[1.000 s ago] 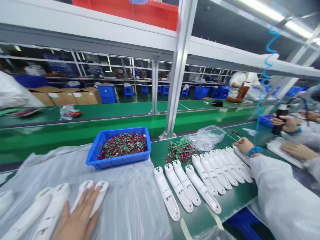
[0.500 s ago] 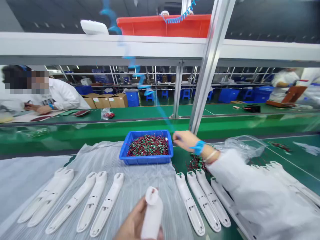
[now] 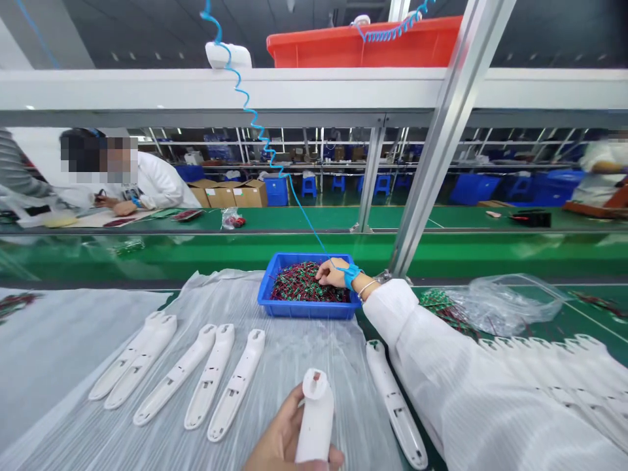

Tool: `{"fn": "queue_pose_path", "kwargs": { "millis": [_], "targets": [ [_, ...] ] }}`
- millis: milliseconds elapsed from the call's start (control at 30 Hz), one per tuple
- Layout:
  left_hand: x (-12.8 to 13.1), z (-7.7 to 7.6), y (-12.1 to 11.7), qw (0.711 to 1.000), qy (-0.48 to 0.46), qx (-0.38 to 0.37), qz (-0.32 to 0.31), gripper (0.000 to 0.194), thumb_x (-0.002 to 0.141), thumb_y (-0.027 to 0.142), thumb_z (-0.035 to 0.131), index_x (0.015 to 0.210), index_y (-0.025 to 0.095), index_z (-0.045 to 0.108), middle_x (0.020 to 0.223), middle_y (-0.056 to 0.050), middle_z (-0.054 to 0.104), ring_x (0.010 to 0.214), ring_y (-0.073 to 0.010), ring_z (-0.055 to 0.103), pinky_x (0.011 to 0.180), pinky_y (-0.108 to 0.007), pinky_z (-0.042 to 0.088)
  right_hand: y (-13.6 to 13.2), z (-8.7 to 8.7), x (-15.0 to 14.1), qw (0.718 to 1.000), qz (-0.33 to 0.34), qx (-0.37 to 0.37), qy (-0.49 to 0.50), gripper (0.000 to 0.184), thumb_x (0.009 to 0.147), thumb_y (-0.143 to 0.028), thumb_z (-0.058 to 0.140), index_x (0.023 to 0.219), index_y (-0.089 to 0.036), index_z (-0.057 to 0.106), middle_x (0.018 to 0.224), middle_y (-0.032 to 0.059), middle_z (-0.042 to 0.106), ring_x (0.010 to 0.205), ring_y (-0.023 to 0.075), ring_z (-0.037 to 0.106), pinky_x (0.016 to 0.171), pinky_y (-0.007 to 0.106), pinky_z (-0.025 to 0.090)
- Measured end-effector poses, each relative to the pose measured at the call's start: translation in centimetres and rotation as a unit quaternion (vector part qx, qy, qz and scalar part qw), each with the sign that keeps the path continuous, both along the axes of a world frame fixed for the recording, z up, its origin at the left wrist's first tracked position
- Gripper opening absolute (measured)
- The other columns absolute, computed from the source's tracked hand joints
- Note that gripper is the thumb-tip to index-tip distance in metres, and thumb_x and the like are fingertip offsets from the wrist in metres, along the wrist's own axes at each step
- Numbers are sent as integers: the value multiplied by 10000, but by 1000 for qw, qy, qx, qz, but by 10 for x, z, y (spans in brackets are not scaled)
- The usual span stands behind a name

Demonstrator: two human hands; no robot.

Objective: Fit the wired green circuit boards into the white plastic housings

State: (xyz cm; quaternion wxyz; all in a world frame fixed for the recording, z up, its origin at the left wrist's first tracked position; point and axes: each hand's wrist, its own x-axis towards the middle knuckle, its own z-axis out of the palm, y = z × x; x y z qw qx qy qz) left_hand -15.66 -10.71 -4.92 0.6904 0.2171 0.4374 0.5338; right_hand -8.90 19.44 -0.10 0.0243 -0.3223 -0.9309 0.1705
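Observation:
My left hand (image 3: 282, 438) is closed around a white plastic handle shell (image 3: 315, 415), held upright near the bottom edge. My right hand (image 3: 332, 273) reaches into the blue tray (image 3: 307, 307), fingers curled down on the heap of red and green wired parts (image 3: 304, 281); whether it has hold of any is hidden. A blue wrist strap (image 3: 351, 275) with a coiled blue cord (image 3: 255, 124) is on that wrist. Several white shells (image 3: 210, 376) lie in a row on clear plastic sheeting to the left. One more shell (image 3: 395, 405) lies beside my right sleeve.
A row of white shells (image 3: 564, 360) and a clear bag (image 3: 505, 304) with loose wired parts (image 3: 441, 307) lie to the right. A slanted metal post (image 3: 432, 157) rises behind the tray. A person in white (image 3: 147, 186) works across the green conveyor (image 3: 196, 252). An orange bin (image 3: 363, 46) sits overhead.
My right hand has moved left and down from above the tray's right edge into the wired parts. My left hand still holds the shell, raised a little. The view shifted left.

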Motion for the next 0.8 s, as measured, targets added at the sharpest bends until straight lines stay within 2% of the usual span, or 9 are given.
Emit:
{"fn": "queue_pose_path", "kwargs": {
  "millis": [133, 200, 367, 500, 567, 667, 733, 800],
  "targets": [
    [8, 8, 10, 998, -55, -4, 14, 799, 542, 336, 828, 1198, 216, 388, 1010, -75, 615, 720, -205, 667, 628, -316, 509, 4, 5, 11, 999, -10, 25, 35, 214, 877, -302, 524, 960, -120, 602, 964, 46, 627, 881, 151, 601, 804, 358, 494],
    [9, 10, 11, 997, -68, -8, 19, 754, 612, 302, 787, 1235, 209, 371, 1005, -79, 631, 717, -205, 673, 632, -317, 510, 6, 7, 13, 997, -17, 44, 53, 212, 881, -300, 517, 952, -119, 603, 962, 46, 628, 897, 154, 598, 821, 367, 486],
    [5, 13, 10, 996, -85, -19, 26, 789, 690, 222, 710, 1355, 244, 285, 1036, -84, 652, 805, -229, 676, 700, -335, 504, 7, 8, 12, 991, -35, 88, 96, 184, 875, -281, 526, 924, -118, 599, 953, 43, 618, 889, 151, 589, 815, 365, 482],
    [5, 24, 11, 992, -101, -47, 52, 730, 748, 132, 591, 1374, 194, 221, 1081, -116, 650, 903, -249, 662, 785, -364, 494, -2, 16, 16, 975, -65, 124, 170, 122, 871, -198, 511, 866, -111, 596, 938, 58, 608, 865, 147, 580, 808, 340, 469],
    [8, 31, 13, 990, -94, -56, 87, 646, 782, 131, 546, 1349, 177, 240, 1124, -129, 627, 952, -262, 648, 814, -386, 492, -18, 25, 26, 961, -84, 139, 223, 127, 867, -143, 476, 836, -117, 597, 907, 74, 615, 843, 148, 583, 796, 309, 463],
    [14, 41, 17, 987, -58, -46, 143, 562, 790, 122, 566, 1287, 191, 314, 1140, -119, 600, 1010, -271, 621, 830, -403, 498, -58, 38, 49, 942, -91, 140, 289, 136, 869, -156, 457, 908, -142, 586, 862, 55, 634, 729, 126, 607, 695, 255, 486],
    [18, 44, 20, 986, -39, -34, 161, 537, 783, 118, 587, 1257, 199, 347, 1092, -105, 607, 1029, -263, 604, 840, -395, 496, -91, 43, 67, 930, -53, 147, 332, 121, 861, -199, 494, 933, -168, 586, 843, 34, 646, 699, 120, 618, 654, 240, 501],
    [20, 46, 22, 986, -33, -28, 161, 505, 791, 153, 595, 1240, 206, 367, 1034, -87, 614, 1043, -248, 587, 855, -372, 482, -122, 43, 83, 915, 16, 174, 363, 97, 838, -198, 540, 913, -184, 600, 838, 31, 659, 749, 130, 629, 682, 242, 515]
  ]
}}
